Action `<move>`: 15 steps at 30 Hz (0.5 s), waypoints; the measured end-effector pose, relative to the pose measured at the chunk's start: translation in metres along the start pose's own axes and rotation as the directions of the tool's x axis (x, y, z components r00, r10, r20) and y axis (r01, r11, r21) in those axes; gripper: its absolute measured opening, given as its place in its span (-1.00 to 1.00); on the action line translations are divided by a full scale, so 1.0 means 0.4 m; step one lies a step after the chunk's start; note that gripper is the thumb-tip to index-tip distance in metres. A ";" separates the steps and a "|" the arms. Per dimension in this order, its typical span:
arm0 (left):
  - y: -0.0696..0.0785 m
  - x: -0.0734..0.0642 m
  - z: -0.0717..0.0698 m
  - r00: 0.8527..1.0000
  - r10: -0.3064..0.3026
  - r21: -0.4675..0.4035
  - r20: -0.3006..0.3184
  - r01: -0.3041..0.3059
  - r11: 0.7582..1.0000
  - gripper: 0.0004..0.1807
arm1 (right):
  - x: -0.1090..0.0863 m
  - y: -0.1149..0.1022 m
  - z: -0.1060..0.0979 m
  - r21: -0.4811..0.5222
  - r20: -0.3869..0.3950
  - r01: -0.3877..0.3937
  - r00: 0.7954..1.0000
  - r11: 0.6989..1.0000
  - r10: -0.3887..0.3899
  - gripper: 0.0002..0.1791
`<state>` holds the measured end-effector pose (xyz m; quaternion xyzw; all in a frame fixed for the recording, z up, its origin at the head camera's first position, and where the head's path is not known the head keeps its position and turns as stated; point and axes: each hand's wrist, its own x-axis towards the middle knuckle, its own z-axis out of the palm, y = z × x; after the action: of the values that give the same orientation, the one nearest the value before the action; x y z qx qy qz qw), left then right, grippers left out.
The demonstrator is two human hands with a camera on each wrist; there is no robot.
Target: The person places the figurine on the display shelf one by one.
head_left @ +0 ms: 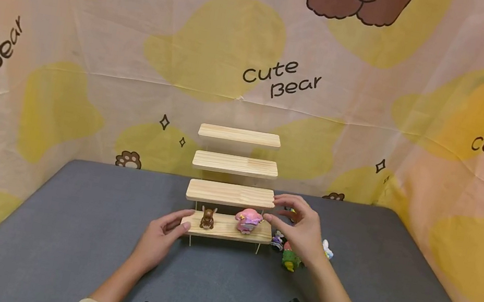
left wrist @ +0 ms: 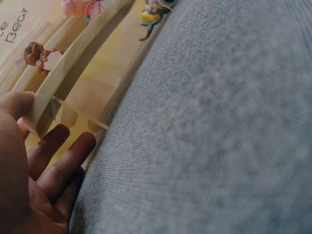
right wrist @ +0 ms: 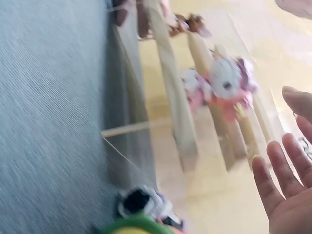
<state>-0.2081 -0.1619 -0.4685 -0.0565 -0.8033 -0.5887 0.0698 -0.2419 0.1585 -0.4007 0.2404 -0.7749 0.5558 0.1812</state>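
Observation:
A small wooden tiered shelf [head_left: 230, 194] stands on the table, with a brown figurine [head_left: 207, 218] on the left of its lowest board and a pink figurine [head_left: 248, 221] on the right. My left hand [head_left: 162, 240] holds the left end of that lowest board. In the left wrist view its thumb [left wrist: 18, 103] lies against the board's end, while other fingers extend below. Beside the pink figurine is my right hand [head_left: 301, 228], fingers spread. The right wrist view shows a gap between these fingers [right wrist: 280, 170] and the pink figurine [right wrist: 229, 87].
Several figurines lie on the table to the right of the shelf, among them a green one [head_left: 290, 259] and a white one [head_left: 327, 249] partly behind the right wrist. A grey cloth [head_left: 82, 231] covers the table. Behind hangs a printed curtain [head_left: 220, 47].

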 end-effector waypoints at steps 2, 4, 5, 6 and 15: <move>-0.001 0.000 0.000 1.000 -0.001 0.001 0.000 0.001 1.000 -0.57 | 0.004 0.001 -0.018 -0.038 -0.018 -0.019 1.000 0.999 0.018 -0.70; -0.002 0.000 0.000 1.000 0.000 0.002 0.001 0.000 1.000 -0.58 | 0.008 0.005 -0.034 -0.088 -0.038 -0.049 0.998 0.995 0.046 -0.74; -0.002 0.001 0.000 1.000 0.000 0.003 0.002 0.000 1.000 -0.58 | 0.009 0.008 -0.041 -0.112 -0.049 -0.066 0.997 0.992 0.061 -0.75; -0.003 0.001 0.000 1.000 -0.001 0.002 0.004 0.000 1.000 -0.57 | 0.010 0.012 -0.048 -0.139 -0.060 -0.079 0.996 0.987 0.071 -0.76; -0.001 0.002 0.000 1.000 0.003 0.012 0.000 -0.003 1.000 -0.58 | 0.014 0.063 -0.088 -0.332 -0.123 -0.232 0.972 0.914 0.202 -0.76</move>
<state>-0.2089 -0.1622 -0.4689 -0.0571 -0.8067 -0.5839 0.0711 -0.2603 0.1977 -0.4061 0.0931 -0.8734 0.4383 0.1908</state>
